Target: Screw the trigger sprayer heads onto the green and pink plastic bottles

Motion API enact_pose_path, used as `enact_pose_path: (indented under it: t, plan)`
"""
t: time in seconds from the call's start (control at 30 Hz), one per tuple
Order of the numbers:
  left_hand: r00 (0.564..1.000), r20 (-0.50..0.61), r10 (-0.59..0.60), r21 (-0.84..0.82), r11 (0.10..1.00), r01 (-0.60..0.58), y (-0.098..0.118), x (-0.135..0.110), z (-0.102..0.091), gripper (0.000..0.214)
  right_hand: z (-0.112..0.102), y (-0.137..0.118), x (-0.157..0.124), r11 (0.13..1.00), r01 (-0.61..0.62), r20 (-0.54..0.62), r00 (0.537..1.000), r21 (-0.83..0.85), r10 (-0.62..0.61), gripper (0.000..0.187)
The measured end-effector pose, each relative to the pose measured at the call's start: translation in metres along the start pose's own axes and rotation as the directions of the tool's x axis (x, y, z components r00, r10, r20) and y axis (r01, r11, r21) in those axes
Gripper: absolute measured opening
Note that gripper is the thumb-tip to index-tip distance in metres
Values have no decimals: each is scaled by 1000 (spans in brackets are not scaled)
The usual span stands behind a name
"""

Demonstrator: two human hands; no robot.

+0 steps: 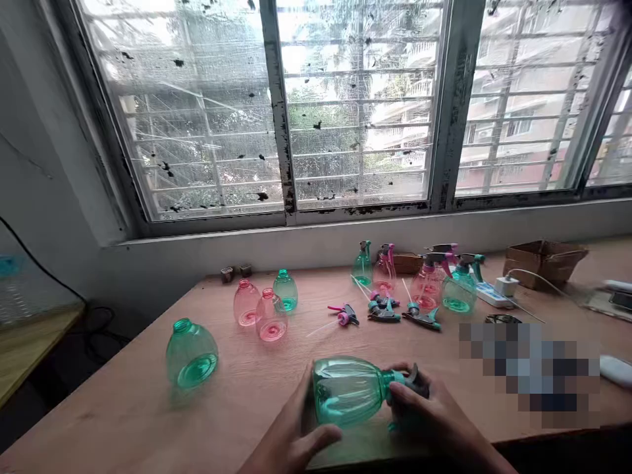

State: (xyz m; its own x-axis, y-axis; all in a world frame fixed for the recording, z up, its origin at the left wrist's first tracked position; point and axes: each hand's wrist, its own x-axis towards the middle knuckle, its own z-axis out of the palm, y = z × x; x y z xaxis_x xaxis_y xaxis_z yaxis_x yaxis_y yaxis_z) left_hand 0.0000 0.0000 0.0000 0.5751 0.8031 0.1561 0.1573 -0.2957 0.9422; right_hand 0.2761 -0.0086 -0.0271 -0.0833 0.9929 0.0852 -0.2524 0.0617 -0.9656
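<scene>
A green bottle (348,392) lies on its side near the front edge of the table (247,408), neck pointing to 3 o'clock. The left hand (296,438) cups its body from 7 o'clock, fingers curled on the plastic. The right hand (424,415) is closed around the trigger head (412,378) at the neck, at 3 o'clock. Capless bottles (191,353) stand at 10 and 11 o'clock. Loose heads (385,311) lie at 1 o'clock, in front of the finished sprayers (434,283).

No legible text or labels anywhere
</scene>
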Motion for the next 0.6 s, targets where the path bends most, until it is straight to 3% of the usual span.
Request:
enact_pose_path:
  t: [0.2,0.37,0.53,0.6]
  plan:
    - [993,-93,-74,69,994,81,4,2,2,94,5,-5,-3,997,-31,-38,999,68,34,51]
    - [998,-38,-43,-61,997,41,-1,1,5,109,6,-9,-5,998,-50,-27,998,50,51,52]
    - [1000,15,-16,-40,999,17,8,1,4,82,6,-10,-5,999,-25,-6,1000,37,25,48]
    - [1000,-2,-14,-9,1000,14,11,0,4,83,6,-9,-4,998,-18,1,1000,53,18,48]
